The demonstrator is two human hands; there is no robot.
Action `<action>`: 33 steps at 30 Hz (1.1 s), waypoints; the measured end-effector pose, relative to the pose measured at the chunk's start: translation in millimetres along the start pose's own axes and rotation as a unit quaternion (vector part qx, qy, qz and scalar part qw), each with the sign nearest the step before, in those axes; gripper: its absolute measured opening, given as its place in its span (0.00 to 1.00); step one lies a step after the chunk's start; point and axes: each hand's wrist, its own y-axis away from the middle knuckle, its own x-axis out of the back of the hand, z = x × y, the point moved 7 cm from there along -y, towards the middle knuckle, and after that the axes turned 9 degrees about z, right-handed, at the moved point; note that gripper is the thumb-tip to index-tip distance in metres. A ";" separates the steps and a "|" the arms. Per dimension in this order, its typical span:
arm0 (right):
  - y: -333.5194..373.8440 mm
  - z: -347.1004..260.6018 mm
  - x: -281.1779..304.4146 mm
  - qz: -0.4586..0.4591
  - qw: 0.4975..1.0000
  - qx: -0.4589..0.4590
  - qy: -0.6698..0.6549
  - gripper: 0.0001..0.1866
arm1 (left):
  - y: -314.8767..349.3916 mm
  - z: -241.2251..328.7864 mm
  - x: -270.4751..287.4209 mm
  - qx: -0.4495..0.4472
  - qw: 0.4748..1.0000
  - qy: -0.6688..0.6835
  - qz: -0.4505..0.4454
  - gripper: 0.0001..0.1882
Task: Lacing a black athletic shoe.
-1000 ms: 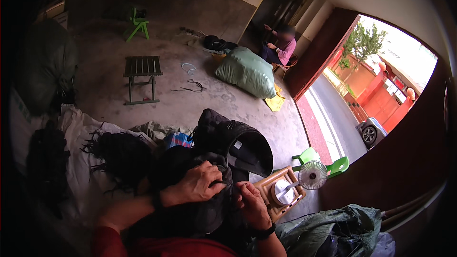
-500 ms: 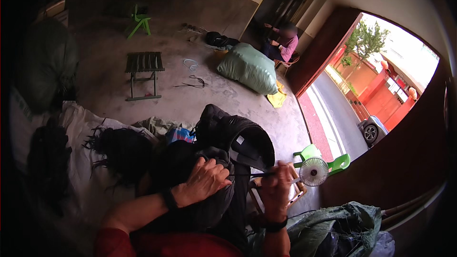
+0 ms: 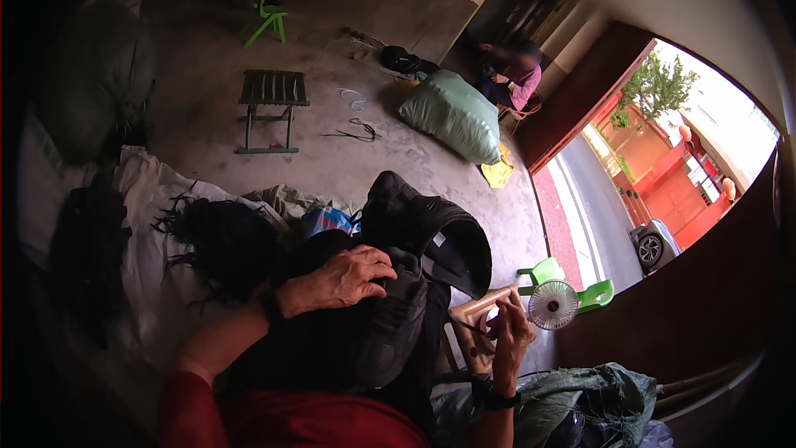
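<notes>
The left hand (image 3: 338, 280) lies on the dark cloth (image 3: 391, 323), its bent fingers over the top; whether they grip it cannot be told. The right hand (image 3: 511, 330), apart from the cloth on its right, pinches a thin dark strip (image 3: 471, 328). A black hat (image 3: 458, 255) sits just beyond the cloth.

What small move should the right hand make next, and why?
Probably the right hand should move left, toward the black cloth item: it is raised apart from it, seemingly pinching something thin and dark, while the left hand rests on the cloth item.
</notes>
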 end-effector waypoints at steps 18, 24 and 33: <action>32.3 -66.9 -196.0 -0.441 0.809 0.314 0.228 0.08 | 21.4 -20.9 11.4 0.002 0.993 0.079 0.086 0.18; -9.2 -43.3 -140.8 -0.217 0.793 0.461 0.333 0.04 | 23.5 -9.1 7.6 -0.010 0.998 -0.007 0.065 0.21; -204.4 -64.3 170.2 0.260 0.760 0.296 0.517 0.14 | 14.9 -5.6 5.3 -0.045 0.998 0.017 0.027 0.17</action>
